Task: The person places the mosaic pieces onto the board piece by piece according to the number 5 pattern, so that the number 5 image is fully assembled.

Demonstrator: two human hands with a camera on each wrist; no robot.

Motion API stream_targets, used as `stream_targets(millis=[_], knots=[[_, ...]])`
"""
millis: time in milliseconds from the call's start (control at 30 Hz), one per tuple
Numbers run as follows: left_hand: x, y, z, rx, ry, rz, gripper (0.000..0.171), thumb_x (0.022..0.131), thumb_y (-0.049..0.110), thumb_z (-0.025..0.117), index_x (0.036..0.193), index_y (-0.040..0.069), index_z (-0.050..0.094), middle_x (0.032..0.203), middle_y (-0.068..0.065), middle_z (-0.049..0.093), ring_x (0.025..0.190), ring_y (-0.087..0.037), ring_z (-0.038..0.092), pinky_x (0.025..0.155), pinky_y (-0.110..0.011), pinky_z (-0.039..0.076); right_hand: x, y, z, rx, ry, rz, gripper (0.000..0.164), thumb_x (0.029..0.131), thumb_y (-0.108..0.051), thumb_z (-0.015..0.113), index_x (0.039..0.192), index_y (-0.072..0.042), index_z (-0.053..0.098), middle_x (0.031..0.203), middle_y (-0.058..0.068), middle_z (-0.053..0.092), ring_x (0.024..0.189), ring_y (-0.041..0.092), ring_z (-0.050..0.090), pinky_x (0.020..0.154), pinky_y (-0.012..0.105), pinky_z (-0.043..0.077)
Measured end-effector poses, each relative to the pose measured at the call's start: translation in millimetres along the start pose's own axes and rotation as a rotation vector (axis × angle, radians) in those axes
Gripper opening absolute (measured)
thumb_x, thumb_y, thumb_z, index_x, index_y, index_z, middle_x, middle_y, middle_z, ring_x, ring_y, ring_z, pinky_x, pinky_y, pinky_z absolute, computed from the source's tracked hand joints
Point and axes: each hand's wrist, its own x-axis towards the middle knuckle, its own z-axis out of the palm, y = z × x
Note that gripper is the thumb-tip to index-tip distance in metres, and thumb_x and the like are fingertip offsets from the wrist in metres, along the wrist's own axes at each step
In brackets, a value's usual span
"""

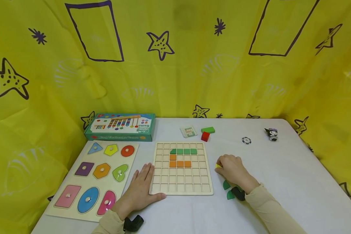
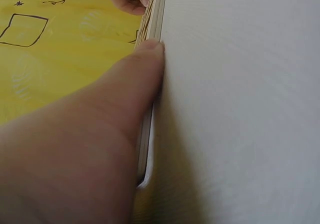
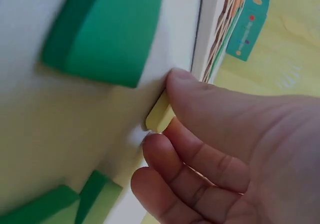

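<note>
A pale wooden grid board point(image 1: 181, 180) lies flat in the middle of the table. Green pieces point(image 1: 186, 151) form a row in its upper cells, with orange pieces point(image 1: 180, 164) below them. My left hand point(image 1: 138, 188) rests at the board's lower left corner, fingers extended along the left side and thumb at the near edge. To the right of the board, my right hand point(image 1: 233, 170) pinches a small yellow block point(image 3: 159, 113) between thumb and fingers, low over the table. Two green curved blocks point(image 1: 226, 185) lie beside the right wrist, partly hidden in the head view.
On the left lies a shape puzzle board point(image 1: 73, 177) with knobbed pieces, and behind it a game box point(image 1: 120, 127). Toward the back are a pattern card point(image 1: 188, 131), a green block point(image 1: 208, 130), a red block point(image 1: 205, 136), a round chip point(image 1: 246, 140) and a small figurine point(image 1: 272, 134).
</note>
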Motion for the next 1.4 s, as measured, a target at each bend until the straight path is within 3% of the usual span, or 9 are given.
stream_targets(millis=[233,433,667,1067,1267,1400], knots=[[-0.2,0.7,-0.6,0.005,0.007,0.008,0.115,0.079,0.078,0.054,0.152,-0.005,0.022,0.158,-0.019,0.019,0.146,-0.033,0.013,0.114,-0.055,0.007,7.8,-19.6,1.0,0.079,0.054,-0.085,0.023,0.087,-0.016,0.076,0.103,-0.001,0.068,0.081,0.0,0.058,0.075,0.019,0.051,0.072,0.039,0.045],[-0.5,0.3,0.5,0.008,0.013,0.01,0.115,0.079,0.078,0.054,0.152,-0.005,0.022,0.158,-0.019,0.019,0.146,-0.033,0.013,0.114,-0.055,0.007,19.4,-48.0,9.9,0.002,0.063,-0.204,0.021,0.084,-0.018,0.079,0.099,-0.006,0.072,0.087,-0.001,0.063,0.083,0.02,0.056,0.075,0.04,0.043],[-0.6,-0.5,1.6,-0.012,0.013,0.004,0.116,0.078,0.078,0.054,0.152,-0.005,0.022,0.158,-0.019,0.019,0.146,-0.034,0.013,0.114,-0.055,0.006,30.7,-61.4,16.0,-0.009,0.041,-0.208,0.016,0.083,-0.017,0.08,0.094,-0.007,0.074,0.084,0.0,0.063,0.083,0.023,0.058,0.077,0.042,0.043],[-1.7,-1.6,0.1,-0.015,0.033,0.018,0.114,0.079,0.076,0.056,0.151,-0.006,0.023,0.158,-0.02,0.02,0.145,-0.034,0.014,0.114,-0.056,0.007,37.0,-63.3,19.7,0.001,0.08,-0.233,0.016,0.08,-0.019,0.083,0.077,-0.015,0.068,0.072,-0.008,0.054,0.074,0.016,0.053,0.069,0.037,0.039],[-1.7,-2.5,1.4,-0.01,0.031,0.013,0.115,0.079,0.077,0.055,0.152,-0.006,0.023,0.158,-0.019,0.02,0.145,-0.034,0.014,0.114,-0.056,0.007,29.0,-54.8,14.0,0.042,0.079,-0.245,0.006,0.086,-0.015,0.077,0.09,-0.011,0.075,0.083,-0.005,0.063,0.087,0.02,0.058,0.08,0.043,0.043],[-1.1,-2.2,1.3,-0.004,0.025,0.021,0.115,0.08,0.078,0.053,0.152,-0.006,0.022,0.158,-0.02,0.02,0.145,-0.034,0.014,0.114,-0.056,0.007,16.2,-29.0,-2.4,0.077,0.119,-0.215,0.012,0.088,-0.007,0.073,0.099,-0.007,0.076,0.09,-0.001,0.066,0.091,0.023,0.06,0.081,0.045,0.044]])
